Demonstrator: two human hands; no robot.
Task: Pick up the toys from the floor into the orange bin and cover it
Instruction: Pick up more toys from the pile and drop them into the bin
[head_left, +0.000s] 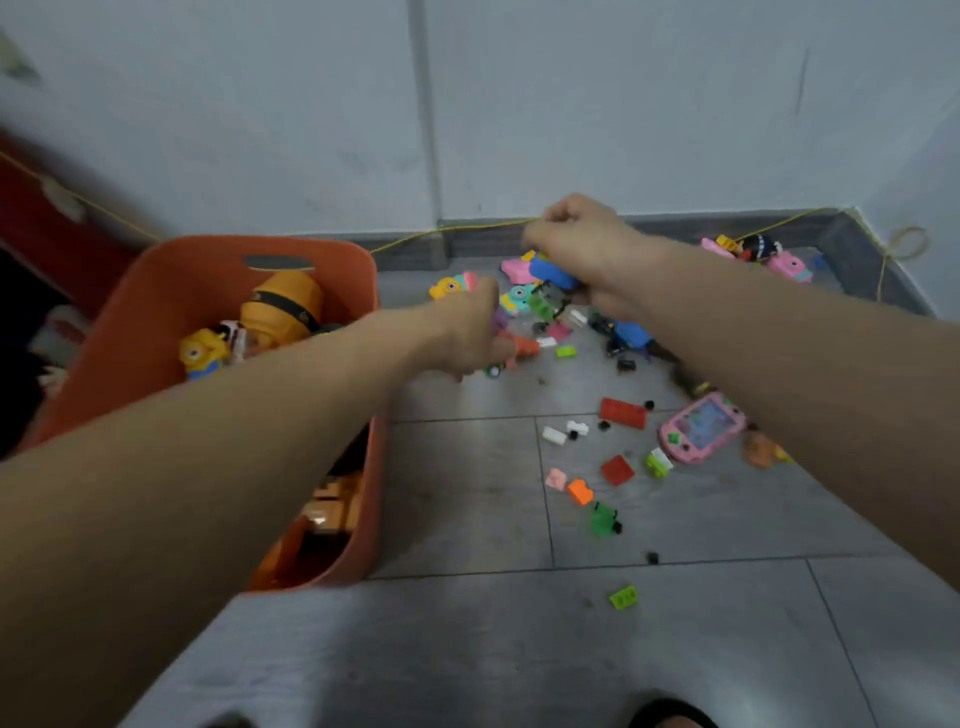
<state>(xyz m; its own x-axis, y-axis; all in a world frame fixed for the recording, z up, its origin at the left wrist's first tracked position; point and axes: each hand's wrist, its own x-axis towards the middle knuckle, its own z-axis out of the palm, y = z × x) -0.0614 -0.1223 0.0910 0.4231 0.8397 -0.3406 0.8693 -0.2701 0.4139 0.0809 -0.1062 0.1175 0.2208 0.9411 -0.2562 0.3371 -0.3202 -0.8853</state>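
While I'm mid-gather, both hands, left hand (470, 332) and right hand (576, 249), look closed on small toys (550, 291) (blurry), so next I swing left to the orange bin (156, 291).

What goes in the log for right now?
left hand: grabbing toys | right hand: grabbing toys | orange bin: partly filled, uncovered | floor: bricks scattered

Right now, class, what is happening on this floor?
A person is tidying toys off the grey tile floor. Both hands reach into the pile by the wall: the left hand is closed on small pieces, the right hand on a blue toy. The orange bin on the left already holds some toys, uncovered. Bricks and a pink handheld game lie loose on the floor.
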